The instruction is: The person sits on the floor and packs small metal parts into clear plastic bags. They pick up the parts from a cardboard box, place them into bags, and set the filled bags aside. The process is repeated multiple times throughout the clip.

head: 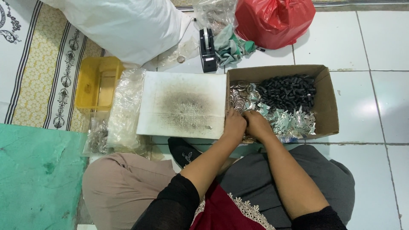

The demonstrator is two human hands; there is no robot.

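Note:
I sit on the floor with both hands reaching into a cardboard box (327, 97). My left hand (234, 124) rests at the box's near left corner, fingers curled over shiny metal rings (241, 95). My right hand (257, 125) lies beside it, touching it, with fingers down among silvery metal clips (290, 120). What either hand grips is hidden. A heap of small black caps (289, 91) fills the far right of the box.
A smudged white board (183, 104) lies left of the box. Clear plastic bags (124, 108) and a yellow tray (98, 83) sit farther left. A black tape dispenser (207, 50), a green cloth (230, 47), a red bag (272, 20) and a white sack (128, 25) lie beyond.

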